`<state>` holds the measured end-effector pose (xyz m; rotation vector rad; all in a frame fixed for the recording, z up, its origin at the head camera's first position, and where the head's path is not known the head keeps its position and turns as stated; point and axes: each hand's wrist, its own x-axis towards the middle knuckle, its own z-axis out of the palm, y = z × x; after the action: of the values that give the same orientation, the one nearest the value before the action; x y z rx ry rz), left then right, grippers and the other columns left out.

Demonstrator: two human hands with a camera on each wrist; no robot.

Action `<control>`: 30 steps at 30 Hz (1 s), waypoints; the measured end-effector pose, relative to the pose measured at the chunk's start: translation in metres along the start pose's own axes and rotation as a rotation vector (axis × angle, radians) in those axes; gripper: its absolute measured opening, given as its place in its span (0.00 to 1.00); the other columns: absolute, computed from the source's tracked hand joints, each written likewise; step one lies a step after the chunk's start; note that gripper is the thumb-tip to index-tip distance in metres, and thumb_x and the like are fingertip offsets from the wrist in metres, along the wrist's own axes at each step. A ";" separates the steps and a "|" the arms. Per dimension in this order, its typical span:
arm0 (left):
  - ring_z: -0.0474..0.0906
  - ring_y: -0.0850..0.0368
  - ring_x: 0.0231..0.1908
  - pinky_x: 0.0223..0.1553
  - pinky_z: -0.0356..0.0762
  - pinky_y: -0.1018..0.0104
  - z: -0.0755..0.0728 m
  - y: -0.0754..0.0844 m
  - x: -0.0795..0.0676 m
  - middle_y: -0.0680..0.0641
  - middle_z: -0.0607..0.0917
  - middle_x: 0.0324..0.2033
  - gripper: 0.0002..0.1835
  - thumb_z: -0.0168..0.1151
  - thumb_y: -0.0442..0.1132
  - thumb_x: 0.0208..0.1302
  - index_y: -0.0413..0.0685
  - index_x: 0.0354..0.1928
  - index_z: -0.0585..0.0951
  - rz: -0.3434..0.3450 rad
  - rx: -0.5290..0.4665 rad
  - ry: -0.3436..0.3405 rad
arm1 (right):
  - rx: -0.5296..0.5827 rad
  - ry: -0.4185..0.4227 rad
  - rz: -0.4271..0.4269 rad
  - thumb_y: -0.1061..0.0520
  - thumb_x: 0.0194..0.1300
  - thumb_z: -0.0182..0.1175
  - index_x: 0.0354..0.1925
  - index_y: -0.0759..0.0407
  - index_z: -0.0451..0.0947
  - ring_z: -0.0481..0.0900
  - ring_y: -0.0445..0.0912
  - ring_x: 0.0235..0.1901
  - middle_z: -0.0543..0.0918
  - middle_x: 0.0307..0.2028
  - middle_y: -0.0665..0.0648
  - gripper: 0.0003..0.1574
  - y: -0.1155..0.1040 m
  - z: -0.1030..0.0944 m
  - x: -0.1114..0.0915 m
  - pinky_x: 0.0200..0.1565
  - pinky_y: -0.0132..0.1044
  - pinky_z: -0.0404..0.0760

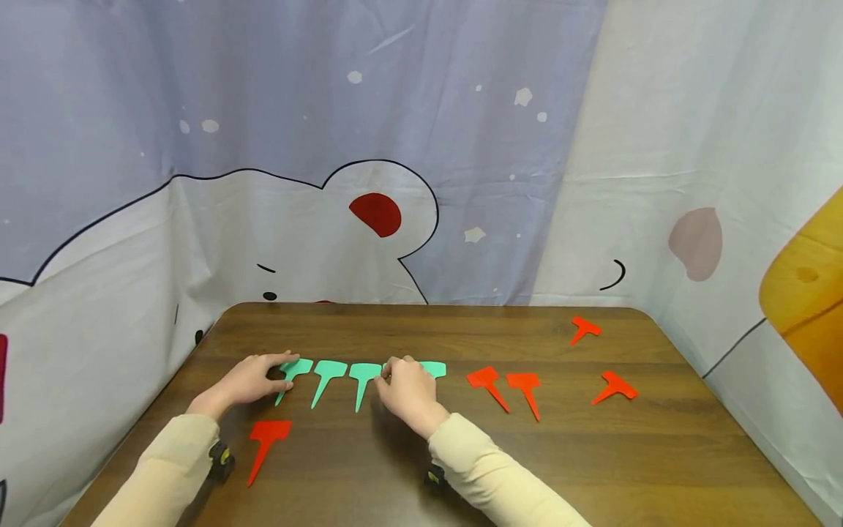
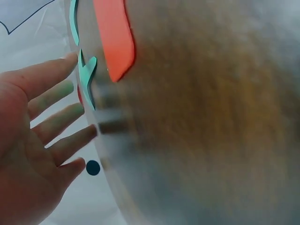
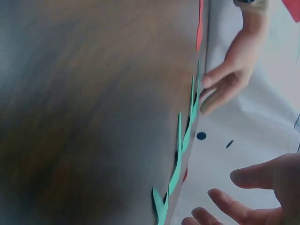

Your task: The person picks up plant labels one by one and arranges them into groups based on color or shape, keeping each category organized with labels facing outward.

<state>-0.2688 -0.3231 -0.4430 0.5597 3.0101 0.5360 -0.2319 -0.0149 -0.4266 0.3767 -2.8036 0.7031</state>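
Several green T-shaped plant labels lie in a row on the wooden table, among them a second label (image 1: pixel 329 369) and a third label (image 1: pixel 364 372). My left hand (image 1: pixel 253 377) is at the leftmost green label (image 1: pixel 299 367), thumb and fingers on either side of it. In the left wrist view its fingers (image 2: pixel 61 131) look straight and spread. Over the right end of the row is my right hand (image 1: pixel 408 391), partly covering green labels; one green head (image 1: pixel 435 368) shows beside it. The right wrist view shows its thumb (image 3: pixel 253 177) and fingers apart, nothing visible between them.
One red T-shaped label (image 1: pixel 266 443) lies in front of the left hand. A pair of red labels (image 1: pixel 486 380) sits right of the row, with two more (image 1: pixel 615 388) toward the right edge. Behind the table (image 1: pixel 527 468) hangs a printed curtain (image 1: pixel 296 110).
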 end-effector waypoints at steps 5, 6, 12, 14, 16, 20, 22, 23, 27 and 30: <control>0.63 0.30 0.63 0.60 0.57 0.31 -0.001 -0.001 -0.010 0.32 0.67 0.65 0.32 0.65 0.45 0.60 0.42 0.65 0.71 0.050 -0.002 0.044 | 0.000 0.009 0.028 0.48 0.60 0.63 0.31 0.51 0.82 0.80 0.50 0.28 0.80 0.31 0.53 0.09 0.014 -0.010 0.003 0.26 0.42 0.76; 0.63 0.31 0.64 0.61 0.56 0.31 -0.001 -0.002 -0.012 0.32 0.67 0.65 0.32 0.65 0.45 0.59 0.42 0.64 0.71 0.063 -0.002 0.054 | -0.002 0.019 0.030 0.48 0.60 0.63 0.31 0.51 0.82 0.81 0.51 0.29 0.80 0.31 0.53 0.09 0.017 -0.012 0.003 0.27 0.44 0.77; 0.63 0.34 0.65 0.63 0.55 0.33 0.001 -0.001 -0.023 0.36 0.69 0.65 0.30 0.67 0.42 0.58 0.41 0.62 0.74 0.123 -0.015 0.099 | -0.016 0.052 0.074 0.49 0.58 0.63 0.31 0.50 0.82 0.82 0.53 0.32 0.81 0.30 0.53 0.07 0.036 -0.019 0.006 0.28 0.44 0.77; 0.64 0.34 0.65 0.63 0.55 0.33 0.001 -0.001 -0.028 0.37 0.70 0.65 0.29 0.67 0.42 0.57 0.41 0.61 0.75 0.130 -0.017 0.109 | -0.017 0.042 0.099 0.48 0.59 0.63 0.31 0.49 0.82 0.82 0.54 0.32 0.81 0.31 0.53 0.08 0.042 -0.022 0.006 0.27 0.44 0.77; 0.64 0.35 0.65 0.63 0.55 0.33 0.001 -0.002 -0.032 0.38 0.70 0.64 0.29 0.68 0.41 0.57 0.42 0.61 0.75 0.129 -0.021 0.110 | -0.015 0.034 0.122 0.47 0.59 0.63 0.31 0.49 0.82 0.82 0.54 0.33 0.81 0.32 0.53 0.08 0.047 -0.025 0.007 0.28 0.44 0.77; 0.63 0.38 0.66 0.64 0.53 0.34 0.002 -0.003 -0.039 0.41 0.71 0.65 0.29 0.67 0.44 0.58 0.45 0.62 0.75 0.109 -0.032 0.088 | -0.019 0.029 0.154 0.46 0.59 0.62 0.31 0.49 0.82 0.82 0.55 0.34 0.81 0.33 0.53 0.09 0.058 -0.031 0.009 0.29 0.44 0.77; 0.63 0.39 0.66 0.65 0.53 0.35 0.002 -0.004 -0.041 0.42 0.72 0.65 0.30 0.67 0.45 0.58 0.46 0.62 0.75 0.101 -0.036 0.077 | -0.028 0.031 0.162 0.46 0.59 0.62 0.31 0.49 0.82 0.82 0.55 0.34 0.81 0.33 0.54 0.10 0.065 -0.033 0.009 0.29 0.45 0.78; 0.64 0.39 0.66 0.65 0.53 0.35 0.002 -0.004 -0.043 0.43 0.72 0.64 0.30 0.67 0.45 0.58 0.46 0.62 0.74 0.102 -0.033 0.073 | -0.032 0.034 0.167 0.46 0.59 0.62 0.31 0.49 0.82 0.82 0.55 0.34 0.82 0.33 0.54 0.09 0.069 -0.035 0.009 0.29 0.45 0.78; 0.65 0.41 0.65 0.65 0.54 0.36 0.003 -0.003 -0.048 0.45 0.73 0.64 0.30 0.68 0.46 0.56 0.48 0.62 0.75 0.109 -0.029 0.073 | -0.035 0.037 0.187 0.46 0.60 0.61 0.31 0.49 0.82 0.81 0.55 0.33 0.82 0.33 0.55 0.10 0.083 -0.041 0.010 0.28 0.47 0.78; 0.65 0.40 0.65 0.64 0.56 0.36 0.003 -0.001 -0.052 0.45 0.73 0.64 0.30 0.68 0.46 0.56 0.49 0.62 0.75 0.130 -0.021 0.070 | -0.033 0.039 0.210 0.46 0.60 0.61 0.31 0.49 0.82 0.81 0.54 0.34 0.82 0.34 0.54 0.10 0.093 -0.046 0.010 0.29 0.49 0.78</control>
<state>-0.2200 -0.3420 -0.4480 0.7549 3.0449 0.6050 -0.2616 0.0847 -0.4240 0.0617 -2.8398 0.6968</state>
